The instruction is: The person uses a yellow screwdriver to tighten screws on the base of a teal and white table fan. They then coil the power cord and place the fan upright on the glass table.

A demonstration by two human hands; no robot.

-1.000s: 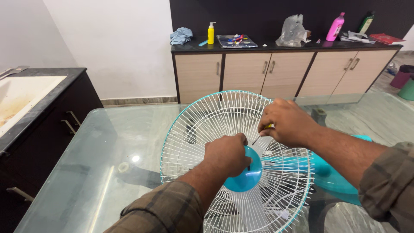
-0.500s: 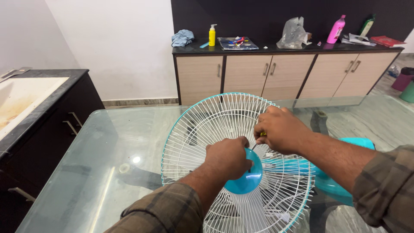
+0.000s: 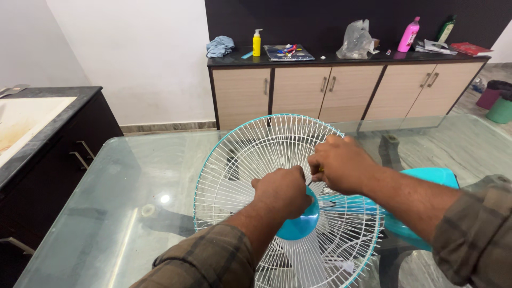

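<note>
Teal hub cap sat at the centre of the white wire guard, fan lying across the glass table with its teal body running off to the right. Left hand was curled over the cap's top-left edge, fingers closed down on it, gripping it. Right hand sat just up and right of the cap, nearly touching the left, fist pinched around a screwdriver (only a sliver of yellow handle and thin shaft showed). Shaft slanted down-left toward the cap's upper rim, right by the left fingertips; tip contact couldn't be made out. Left hand was the nearer one to the cap, right came in from the body side. Cabinet with bottles sat well behind, against the dark wall.
</note>
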